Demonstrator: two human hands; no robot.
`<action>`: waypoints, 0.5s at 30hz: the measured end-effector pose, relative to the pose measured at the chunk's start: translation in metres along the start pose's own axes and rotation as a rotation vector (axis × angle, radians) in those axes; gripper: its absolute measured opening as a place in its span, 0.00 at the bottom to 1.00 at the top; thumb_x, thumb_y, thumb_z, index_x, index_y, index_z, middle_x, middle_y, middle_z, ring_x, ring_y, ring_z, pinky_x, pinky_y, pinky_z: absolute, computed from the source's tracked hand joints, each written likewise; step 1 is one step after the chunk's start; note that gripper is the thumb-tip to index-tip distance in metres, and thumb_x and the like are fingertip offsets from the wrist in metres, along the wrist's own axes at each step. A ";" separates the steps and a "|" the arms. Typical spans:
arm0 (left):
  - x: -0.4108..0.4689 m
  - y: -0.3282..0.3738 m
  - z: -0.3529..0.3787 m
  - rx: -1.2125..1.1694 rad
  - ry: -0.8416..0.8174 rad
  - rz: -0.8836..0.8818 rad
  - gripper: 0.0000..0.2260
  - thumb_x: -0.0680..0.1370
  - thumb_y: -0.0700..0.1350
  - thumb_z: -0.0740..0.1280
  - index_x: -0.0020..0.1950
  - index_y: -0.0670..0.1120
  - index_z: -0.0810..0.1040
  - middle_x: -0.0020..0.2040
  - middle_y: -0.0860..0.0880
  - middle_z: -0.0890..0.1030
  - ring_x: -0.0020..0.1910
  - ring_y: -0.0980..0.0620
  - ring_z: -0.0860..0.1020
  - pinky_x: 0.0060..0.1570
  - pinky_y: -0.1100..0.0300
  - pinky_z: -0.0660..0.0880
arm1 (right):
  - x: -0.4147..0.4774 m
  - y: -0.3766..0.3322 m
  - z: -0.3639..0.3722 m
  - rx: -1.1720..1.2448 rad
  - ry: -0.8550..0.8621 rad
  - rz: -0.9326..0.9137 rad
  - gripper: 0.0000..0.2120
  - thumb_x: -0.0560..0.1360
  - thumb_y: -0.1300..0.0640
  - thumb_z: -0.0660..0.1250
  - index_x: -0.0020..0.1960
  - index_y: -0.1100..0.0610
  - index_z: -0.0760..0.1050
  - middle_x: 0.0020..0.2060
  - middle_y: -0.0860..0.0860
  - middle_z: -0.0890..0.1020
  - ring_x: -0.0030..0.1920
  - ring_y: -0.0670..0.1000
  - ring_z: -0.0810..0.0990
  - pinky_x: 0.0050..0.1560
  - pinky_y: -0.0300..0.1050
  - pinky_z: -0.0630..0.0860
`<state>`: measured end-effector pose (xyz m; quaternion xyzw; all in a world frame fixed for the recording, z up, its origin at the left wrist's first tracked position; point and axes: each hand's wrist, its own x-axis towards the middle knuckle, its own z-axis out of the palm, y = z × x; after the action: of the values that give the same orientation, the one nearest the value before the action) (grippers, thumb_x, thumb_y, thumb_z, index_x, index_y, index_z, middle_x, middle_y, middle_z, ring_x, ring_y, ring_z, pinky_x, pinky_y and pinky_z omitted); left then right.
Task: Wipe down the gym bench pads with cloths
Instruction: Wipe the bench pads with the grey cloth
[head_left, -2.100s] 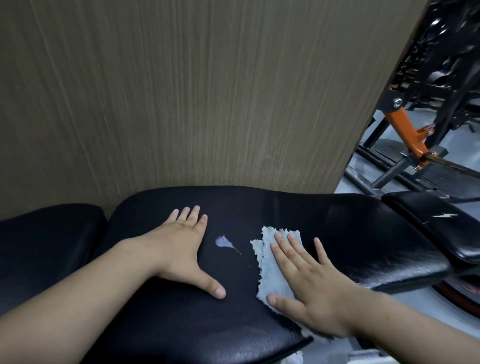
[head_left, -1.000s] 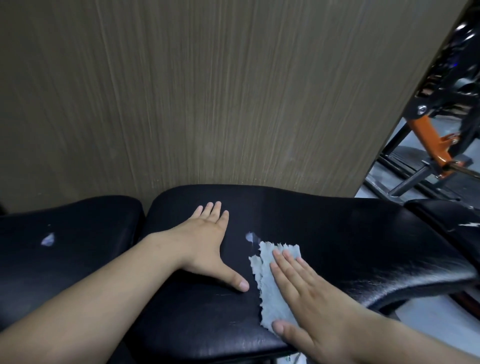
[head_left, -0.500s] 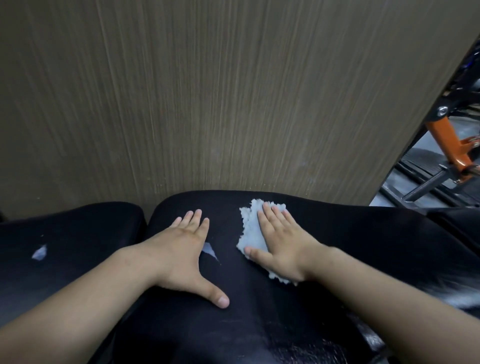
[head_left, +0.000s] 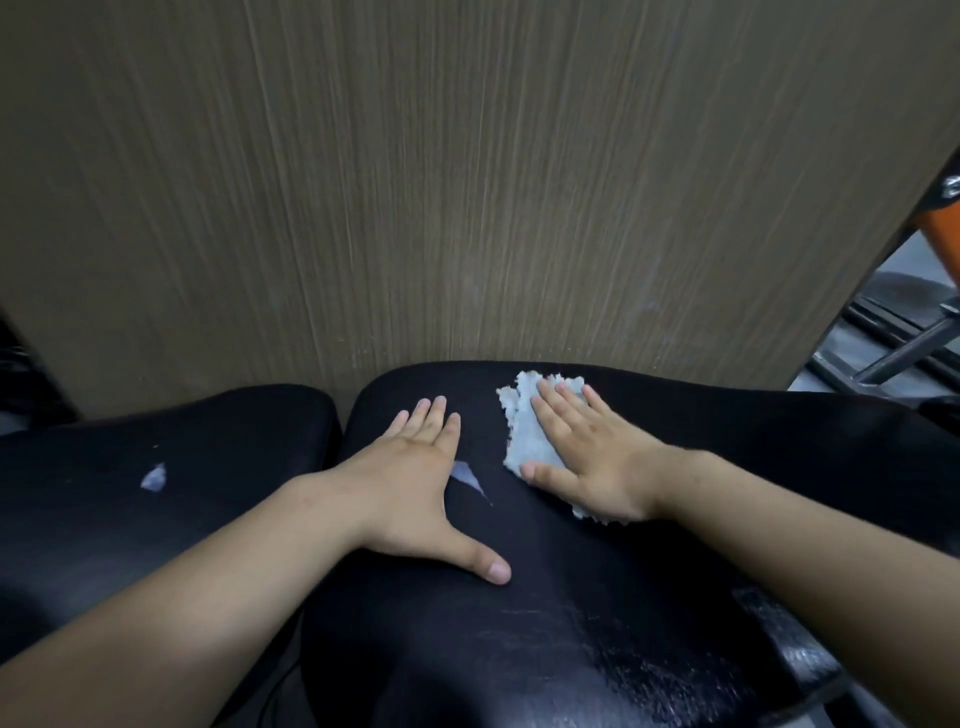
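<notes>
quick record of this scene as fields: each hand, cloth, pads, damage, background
left hand: left hand flat on the centre pad, fingers straight, holding nothing
right hand: right hand pressing the cloth flat, near the pad's far edge
cloth: pale, ragged-edged, partly under the palm
damage: tear beside the left hand; second tear on the left pad
background: wood-grain panel behind; gym frame at right

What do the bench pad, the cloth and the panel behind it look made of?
Bench pad: likely black vinyl or faux leather; glossy sheen, a tear showing pale backing. Cloth: soft pale fabric, perhaps microfibre; fuzzy ragged edge. Panel: matte wood-look laminate or veneer; fine vertical grain.
</notes>
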<state>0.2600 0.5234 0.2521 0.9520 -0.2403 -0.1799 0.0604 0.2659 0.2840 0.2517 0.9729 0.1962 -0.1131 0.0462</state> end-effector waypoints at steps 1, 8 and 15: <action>-0.002 -0.001 0.001 -0.007 0.005 -0.001 0.72 0.53 0.84 0.64 0.80 0.45 0.33 0.79 0.48 0.30 0.77 0.52 0.29 0.79 0.51 0.39 | -0.016 -0.010 0.001 0.001 -0.013 -0.033 0.42 0.78 0.31 0.42 0.79 0.58 0.33 0.78 0.54 0.33 0.77 0.50 0.30 0.77 0.50 0.34; -0.019 -0.013 0.002 0.036 0.014 -0.018 0.69 0.56 0.84 0.60 0.80 0.43 0.35 0.80 0.44 0.32 0.78 0.50 0.32 0.79 0.51 0.38 | -0.113 -0.075 0.024 -0.010 0.044 -0.155 0.42 0.79 0.30 0.44 0.80 0.59 0.41 0.79 0.56 0.38 0.79 0.53 0.36 0.76 0.45 0.40; -0.041 -0.027 0.008 0.061 -0.004 0.024 0.71 0.54 0.85 0.61 0.81 0.44 0.35 0.80 0.46 0.33 0.79 0.51 0.33 0.78 0.54 0.38 | -0.123 -0.097 0.026 0.079 -0.026 -0.107 0.45 0.77 0.27 0.44 0.77 0.55 0.27 0.75 0.50 0.26 0.73 0.46 0.22 0.75 0.48 0.30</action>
<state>0.2357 0.5663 0.2523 0.9500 -0.2573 -0.1737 0.0331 0.1125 0.3237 0.2513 0.9605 0.2429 -0.1358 0.0044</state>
